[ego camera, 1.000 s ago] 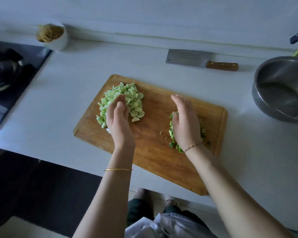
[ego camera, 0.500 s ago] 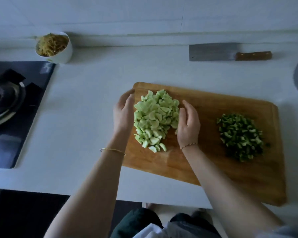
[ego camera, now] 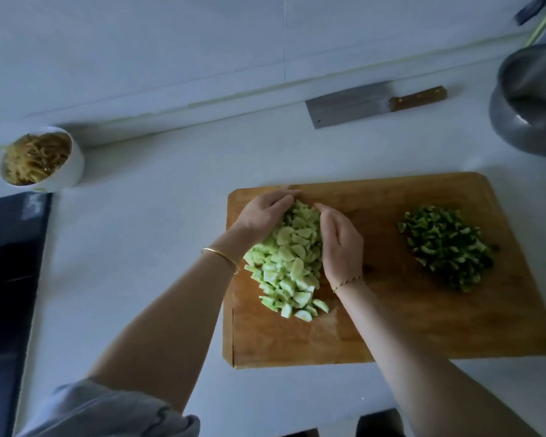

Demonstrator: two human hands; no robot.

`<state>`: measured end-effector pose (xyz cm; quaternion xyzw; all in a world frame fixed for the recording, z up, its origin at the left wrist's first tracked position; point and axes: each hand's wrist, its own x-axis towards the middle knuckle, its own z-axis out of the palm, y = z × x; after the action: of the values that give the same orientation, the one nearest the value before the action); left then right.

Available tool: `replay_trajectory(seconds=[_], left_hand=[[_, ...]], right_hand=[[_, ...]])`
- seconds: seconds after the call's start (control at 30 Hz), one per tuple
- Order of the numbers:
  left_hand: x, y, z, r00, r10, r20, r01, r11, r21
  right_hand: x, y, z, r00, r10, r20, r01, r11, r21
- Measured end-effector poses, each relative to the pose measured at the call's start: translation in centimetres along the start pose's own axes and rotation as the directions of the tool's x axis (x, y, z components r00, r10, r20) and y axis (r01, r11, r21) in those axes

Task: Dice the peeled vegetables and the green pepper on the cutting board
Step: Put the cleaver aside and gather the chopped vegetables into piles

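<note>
A wooden cutting board [ego camera: 423, 326] lies on the white counter. On its left part sits a heap of pale green diced vegetable [ego camera: 289, 263]. My left hand [ego camera: 264, 212] cups the heap from the far left side, fingers bent over its top. Against the heap's right side presses my right hand [ego camera: 341, 244] with straight fingers, its tips close to the left hand's tips. A pile of dark green diced pepper [ego camera: 448, 244] lies apart on the board's right part. No hand holds the cleaver [ego camera: 360, 104], which lies on the counter behind the board.
A steel bowl [ego camera: 530, 99] stands at the far right, beyond the board. A white bowl of shredded pale strips [ego camera: 41, 159] sits at the left near the wall. The dark hob [ego camera: 10, 279] borders the counter's left edge.
My right hand left the pepper pile and went to the pale heap. Both hands now close in round that heap, the left curling over its far end. The camera view shifted.
</note>
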<state>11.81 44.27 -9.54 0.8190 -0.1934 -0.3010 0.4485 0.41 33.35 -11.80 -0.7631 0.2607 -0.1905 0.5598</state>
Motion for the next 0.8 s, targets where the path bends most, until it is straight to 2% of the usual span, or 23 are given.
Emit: replay_trajectory(seconds=[0.17, 0.37, 0.47, 0.8], left_hand=[[-0.3, -0.2, 0.1, 0.999, 0.038, 0.001, -0.038, 0.998, 0.057], [-0.7, -0.1, 0.3, 0.998, 0.065, -0.002, -0.064, 0.989, 0.137], [-0.9, -0.1, 0.5, 0.996, 0.089, -0.001, -0.088, 0.988, 0.129], [-1.8, 0.1, 0.7, 0.994, 0.095, -0.062, -0.081, 0.976, 0.200]], right_hand=[[-0.7, -0.2, 0.2, 1.000, -0.002, 0.016, 0.002, 1.000, -0.008], [-1.1, 0.2, -0.4, 0.990, -0.071, 0.123, 0.086, 0.989, -0.124], [-0.9, 0.3, -0.5, 0.985, -0.061, 0.164, 0.087, 0.984, -0.155], [-0.8, 0.2, -0.3, 0.973, -0.091, 0.212, 0.133, 0.973, -0.190]])
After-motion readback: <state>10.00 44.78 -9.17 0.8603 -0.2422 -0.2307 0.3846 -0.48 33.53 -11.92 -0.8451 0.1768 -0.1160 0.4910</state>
